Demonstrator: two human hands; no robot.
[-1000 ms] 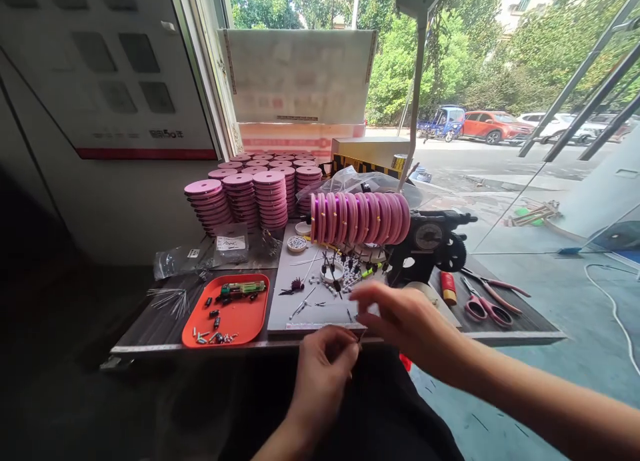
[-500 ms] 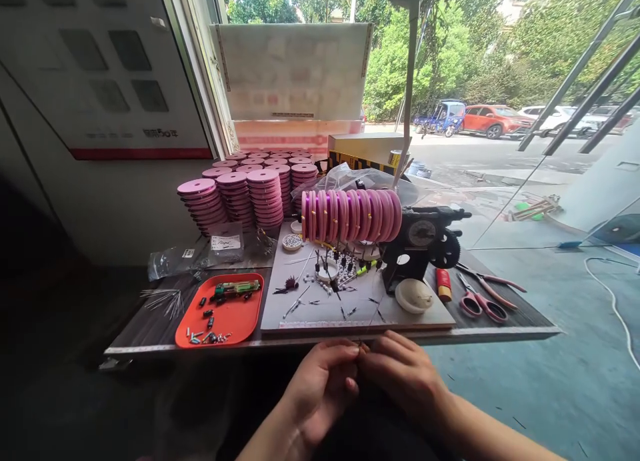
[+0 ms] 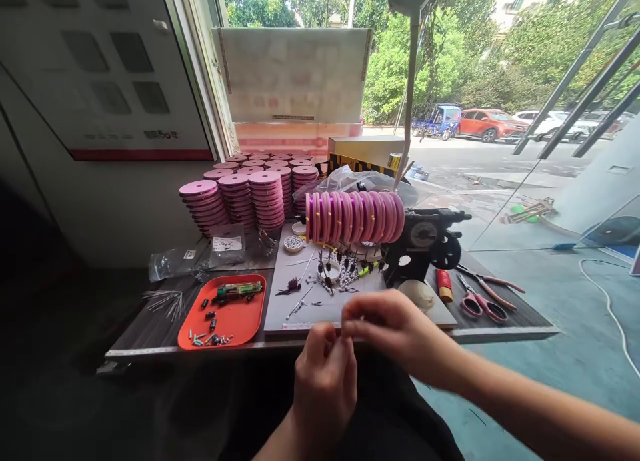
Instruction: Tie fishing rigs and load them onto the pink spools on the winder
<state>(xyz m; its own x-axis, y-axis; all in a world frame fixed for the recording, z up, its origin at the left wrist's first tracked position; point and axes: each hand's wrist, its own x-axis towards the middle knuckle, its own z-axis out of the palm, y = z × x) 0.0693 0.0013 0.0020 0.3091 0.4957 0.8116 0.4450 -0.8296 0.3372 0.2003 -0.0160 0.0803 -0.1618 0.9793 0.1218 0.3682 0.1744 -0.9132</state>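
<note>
At the near edge of the white board my two hands come together. My left hand is closed, thumb and fingers bunched upward. Just above its fingertips my right hand pinches from the right, thumb and forefinger close together. Whatever lies between the fingers of either hand is too small to make out. Beyond them, a row of pink spools sits on a black winding device. Small dark pieces hang below the spools, over a white ring-shaped dish and scattered white beads.
An orange tray with small parts and a green tool stands left. Pink spool stacks rise behind. To the right are a red tube, scissors and pliers. A pale round dish sits partly behind my right hand.
My right hand has risen and now reaches over my left from the right. The left hand has turned from a palm-up pinch to a closed, upright grip.
</note>
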